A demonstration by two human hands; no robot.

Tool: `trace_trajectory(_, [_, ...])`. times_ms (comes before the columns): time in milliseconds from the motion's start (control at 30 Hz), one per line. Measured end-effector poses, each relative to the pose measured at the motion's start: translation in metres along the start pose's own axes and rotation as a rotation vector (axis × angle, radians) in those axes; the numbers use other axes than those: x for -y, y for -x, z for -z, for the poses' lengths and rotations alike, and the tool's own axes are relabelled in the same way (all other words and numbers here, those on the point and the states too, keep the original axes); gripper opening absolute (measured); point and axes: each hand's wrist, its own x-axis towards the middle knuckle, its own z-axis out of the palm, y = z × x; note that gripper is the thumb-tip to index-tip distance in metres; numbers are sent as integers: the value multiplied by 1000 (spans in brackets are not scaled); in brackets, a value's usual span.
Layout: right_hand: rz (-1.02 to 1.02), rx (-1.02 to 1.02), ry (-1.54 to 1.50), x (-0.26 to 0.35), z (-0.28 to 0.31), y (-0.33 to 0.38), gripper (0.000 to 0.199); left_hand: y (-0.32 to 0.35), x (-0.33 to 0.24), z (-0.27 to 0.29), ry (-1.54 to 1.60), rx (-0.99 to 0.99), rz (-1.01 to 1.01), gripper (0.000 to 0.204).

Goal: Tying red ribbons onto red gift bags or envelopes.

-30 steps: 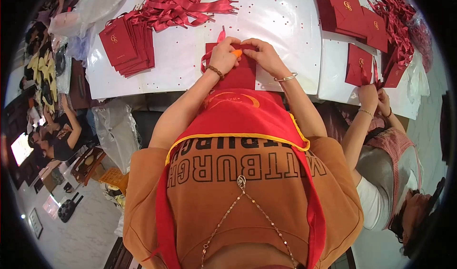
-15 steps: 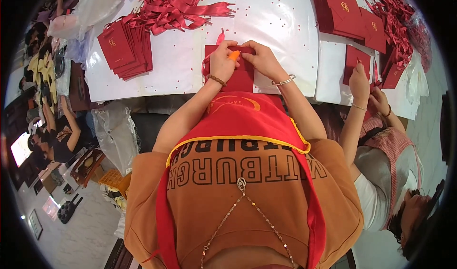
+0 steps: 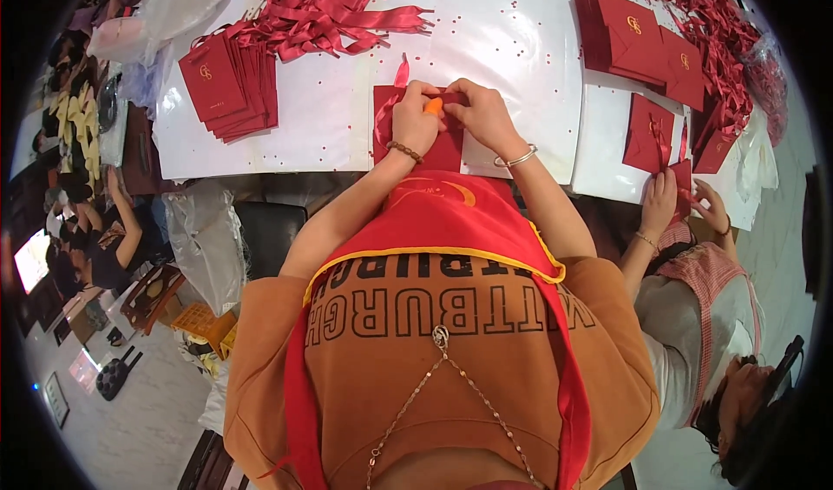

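Observation:
A flat dark red paper bag (image 3: 447, 149) lies on the white table (image 3: 512, 47) just in front of me. My left hand (image 3: 414, 119) and my right hand (image 3: 475, 113) meet on its upper part, fingers pinched together. Between them shows a small orange tool (image 3: 433, 105), held by my left fingers. A red ribbon (image 3: 401, 74) sticks up from the bag's top left, and a loop of it hangs along the bag's left edge. I cannot tell exactly what my right fingers pinch; they rest on the bag by the ribbon hole.
A stack of red bags (image 3: 230, 82) lies at the left, a heap of red ribbons (image 3: 325, 8) behind it. More red bags (image 3: 646, 43) are stacked at the right. A co-worker's hands (image 3: 661, 199) work on a bag at the right. Small red punch dots litter the table.
My hands stay on the bag with only small finger shifts. The co-worker's hand at the right has come down toward the table edge.

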Motion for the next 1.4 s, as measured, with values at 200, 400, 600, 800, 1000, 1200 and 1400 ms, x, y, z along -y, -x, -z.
trace_trajectory(200, [47, 15, 69, 0, 1, 0, 21, -1, 9, 5, 188, 138, -26, 31])
trace_trajectory(400, [-20, 101, -144, -5, 1, 3, 20, -7, -10, 36, -673, 193, -285, 26])
trace_trajectory(600, [96, 89, -59, 4, -2, 7, 21, -14, -35, 50, -987, 201, -508, 23])
trace_trajectory(800, [133, 86, -60, 11, 1, 10, 22, -31, -51, 58, -1097, 363, -506, 26])
trace_trajectory(1000, [154, 78, -68, 18, 0, 12, 22, -66, -67, 68, -655, 880, -84, 20])
trace_trajectory(1200, [185, 61, -54, 20, -4, 11, 21, -74, -57, 60, -582, 830, 19, 16])
trace_trajectory(1400, [200, 40, -48, 23, -5, 13, 21, -74, -47, 62, -584, 498, -143, 19])
